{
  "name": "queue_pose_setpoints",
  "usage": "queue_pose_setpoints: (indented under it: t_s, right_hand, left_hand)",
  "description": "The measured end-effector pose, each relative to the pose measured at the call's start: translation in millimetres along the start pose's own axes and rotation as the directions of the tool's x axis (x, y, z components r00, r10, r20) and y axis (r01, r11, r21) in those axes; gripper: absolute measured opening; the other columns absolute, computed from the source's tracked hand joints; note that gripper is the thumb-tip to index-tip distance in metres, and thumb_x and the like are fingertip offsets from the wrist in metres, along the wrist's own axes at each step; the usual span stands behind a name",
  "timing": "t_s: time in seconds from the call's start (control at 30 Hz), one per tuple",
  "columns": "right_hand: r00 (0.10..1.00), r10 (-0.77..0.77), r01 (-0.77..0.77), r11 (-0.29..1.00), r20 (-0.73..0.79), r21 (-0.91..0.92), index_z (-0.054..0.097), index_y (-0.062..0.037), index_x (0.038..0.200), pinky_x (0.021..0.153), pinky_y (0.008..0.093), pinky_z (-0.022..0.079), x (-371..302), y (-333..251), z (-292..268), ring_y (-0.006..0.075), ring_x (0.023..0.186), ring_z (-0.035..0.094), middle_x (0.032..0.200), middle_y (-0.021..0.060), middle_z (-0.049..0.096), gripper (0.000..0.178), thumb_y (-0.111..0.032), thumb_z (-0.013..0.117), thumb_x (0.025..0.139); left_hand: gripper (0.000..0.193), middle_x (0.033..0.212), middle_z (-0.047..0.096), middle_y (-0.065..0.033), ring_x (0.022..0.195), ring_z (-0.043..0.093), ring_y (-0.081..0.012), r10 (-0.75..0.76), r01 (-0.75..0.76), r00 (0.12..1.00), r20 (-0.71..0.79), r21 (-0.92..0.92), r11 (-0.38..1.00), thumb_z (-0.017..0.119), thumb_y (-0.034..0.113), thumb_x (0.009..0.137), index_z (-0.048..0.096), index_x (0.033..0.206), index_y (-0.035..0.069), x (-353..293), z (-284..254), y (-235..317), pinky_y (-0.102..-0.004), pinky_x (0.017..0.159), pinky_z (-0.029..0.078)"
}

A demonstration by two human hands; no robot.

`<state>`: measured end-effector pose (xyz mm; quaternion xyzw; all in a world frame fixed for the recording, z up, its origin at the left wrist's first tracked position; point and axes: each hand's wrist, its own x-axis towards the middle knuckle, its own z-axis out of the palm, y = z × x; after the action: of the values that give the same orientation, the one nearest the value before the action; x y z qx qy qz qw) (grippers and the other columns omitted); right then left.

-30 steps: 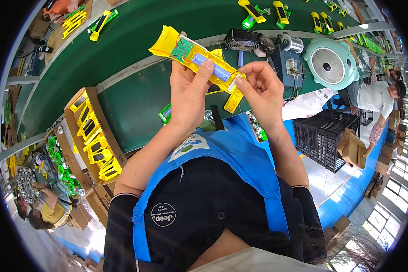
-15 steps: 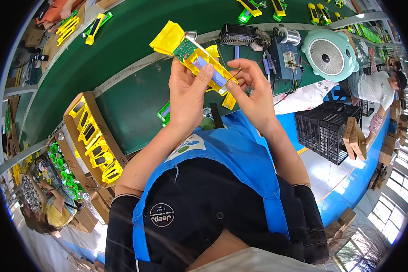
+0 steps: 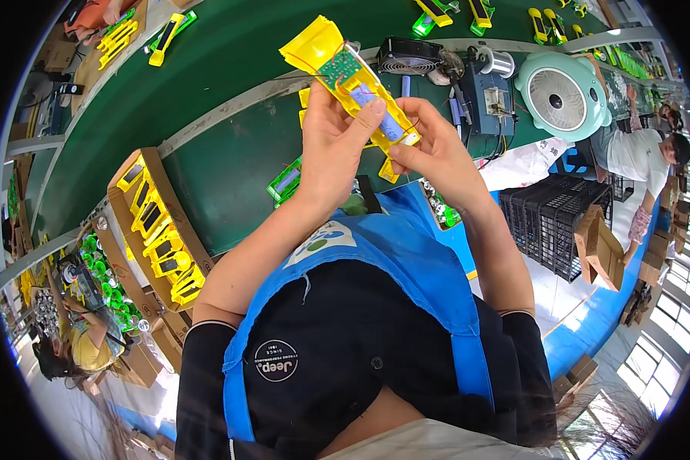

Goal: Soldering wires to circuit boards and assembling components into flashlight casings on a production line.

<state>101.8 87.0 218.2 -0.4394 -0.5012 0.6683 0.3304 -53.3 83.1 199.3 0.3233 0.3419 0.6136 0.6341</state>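
Note:
My left hand (image 3: 333,149) is closed around the middle of an open yellow plastic lamp housing (image 3: 313,42), its thumb pressing on the blue-purple battery cell (image 3: 392,127) inside. A green circuit board (image 3: 340,68) with thin red wires sits beside the battery, toward the housing's wide end. At the narrow end, my right hand (image 3: 443,159) pinches the housing's edge between thumb and fingers; some fingertips are hidden behind it. Below the hands, a yellow part (image 3: 389,170) shows, and a green housing with a battery (image 3: 285,182) lies on the green bench (image 3: 230,165).
A carton of yellow housings (image 3: 120,182) stands at the left. Along the bench's back right are a black fan (image 3: 409,57), a solder wire spool (image 3: 496,63), a blue-grey soldering station (image 3: 489,103) and a mint fan (image 3: 563,92). A black crate (image 3: 548,218) stands right; co-workers are at both sides.
Both hands and the yellow housing have shifted right and slightly away from me. My right hand's fingers, more spread before, have drawn in at the narrow end.

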Motion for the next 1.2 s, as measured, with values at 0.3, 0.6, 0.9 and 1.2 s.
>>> queue_pose_setpoints:
  t_s: [0.3,0.6,0.9,1.2]
  right_hand:
    - [0.995,0.089,-0.093,0.986,-0.036,-0.135,0.043,-0.0001,0.124,0.072,0.0241,0.051,3,18,-11,0.0098,0.084,0.060,0.101,0.0057,0.057,0.055,-0.005,0.072,0.078]
    - [0.904,0.301,-0.258,0.950,-0.303,0.176,0.034,-0.0071,0.141,0.082,0.0316,0.050,-49,145,-65,0.0194,0.096,0.064,0.114,0.0105,0.060,0.059,-0.022,0.062,0.091]
    - [0.690,0.085,-0.591,0.639,-0.719,-0.492,0.032,0.0001,0.134,0.068,0.0506,0.052,23,223,-165,0.0421,0.072,0.065,0.087,0.0254,0.067,0.051,-0.026,0.049,0.093]
    - [0.712,-0.023,-0.623,0.440,-0.701,-0.647,0.053,-0.0120,0.100,0.073,0.0526,0.051,31,223,-178,0.0433,0.084,0.064,0.088,0.0207,0.068,0.020,-0.029,0.056,0.090]
  left_hand:
    - [0.039,0.103,0.059,-0.0054,0.096,0.059,-0.0131,-0.041,0.041,0.999,-0.008,0.012,0.999,0.063,0.005,0.089,0.044,0.123,0.004,0,2,-5,-0.0300,0.085,0.049]
    - [0.046,0.116,0.057,-0.0151,0.110,0.055,-0.0237,-0.348,0.344,0.912,-0.219,-0.055,0.937,0.059,0.017,0.092,0.037,0.131,0.003,-6,-62,-16,-0.0403,0.095,0.044]
    - [0.038,0.118,0.055,-0.0153,0.110,0.054,-0.0247,-0.490,0.495,0.832,-0.260,-0.051,0.867,0.052,0.025,0.097,0.042,0.128,0.005,-11,-56,-29,-0.0426,0.099,0.041]
    - [0.031,0.105,0.062,-0.0140,0.093,0.061,-0.0184,-0.351,0.416,0.878,-0.325,0.157,0.896,0.051,0.022,0.098,0.043,0.120,0.001,-14,-66,-6,-0.0315,0.083,0.050]
